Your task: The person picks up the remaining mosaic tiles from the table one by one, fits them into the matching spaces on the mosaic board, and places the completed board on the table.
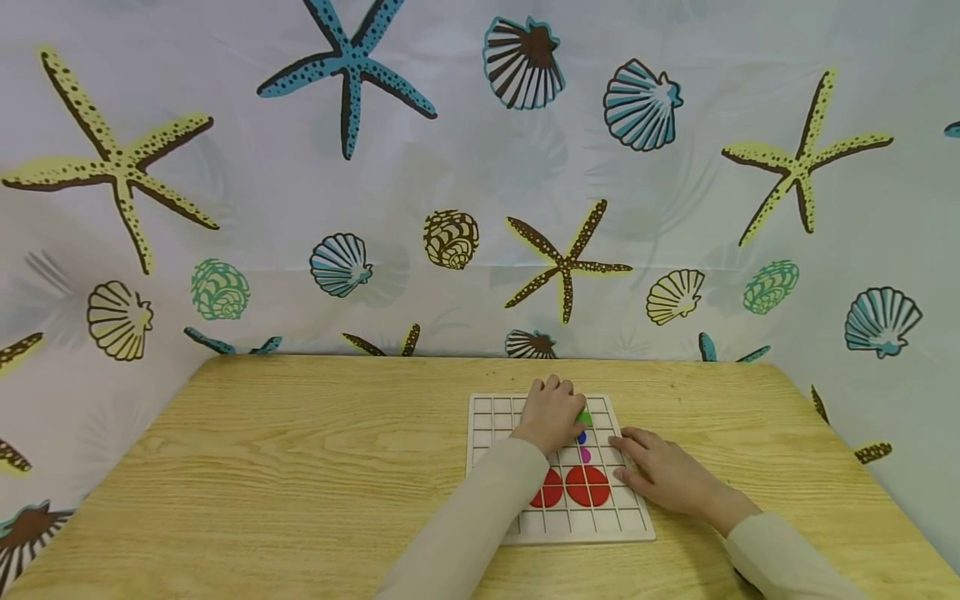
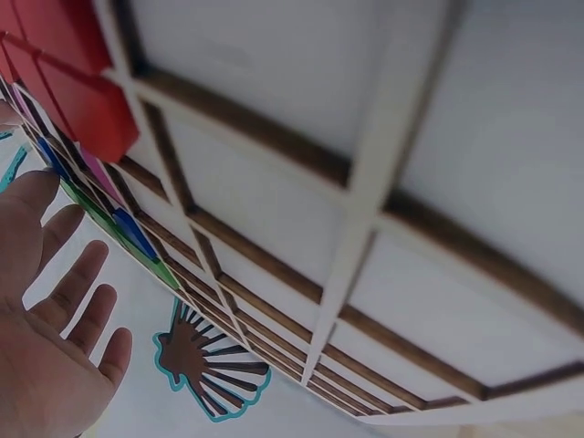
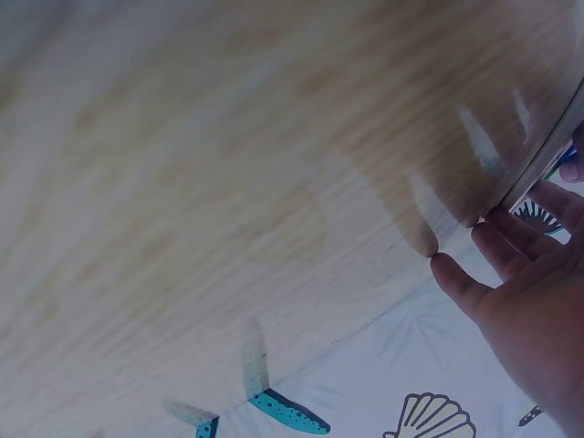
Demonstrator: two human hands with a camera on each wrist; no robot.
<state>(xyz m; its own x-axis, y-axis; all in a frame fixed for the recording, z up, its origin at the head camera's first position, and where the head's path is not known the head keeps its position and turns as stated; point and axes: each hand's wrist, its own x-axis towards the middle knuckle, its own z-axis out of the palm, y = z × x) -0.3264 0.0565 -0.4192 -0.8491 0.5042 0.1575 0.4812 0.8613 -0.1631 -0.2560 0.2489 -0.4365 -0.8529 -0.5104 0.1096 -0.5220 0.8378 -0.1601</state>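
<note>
A white grid board [image 1: 634,520] lies on the table. My left hand [image 1: 553,414] reaches over its upper part, beside a green piece [image 1: 586,419]. Below that piece sit a small blue piece [image 1: 582,437] and a magenta piece [image 1: 586,456]. Two red discs [image 1: 587,486], each split into quarters, lie lower on the grid; my left forearm partly covers one. In the left wrist view the left hand's fingers [image 2: 78,292] are loosely extended near the green and blue pieces; its thumb contact is unclear. My right hand [image 1: 667,473] rests at the board's right edge, fingertips touching table and edge.
The wooden table [image 1: 300,467] stretches around the board on both sides. Behind and beside it hangs a white cloth [image 1: 442,150] printed with starfish and shells.
</note>
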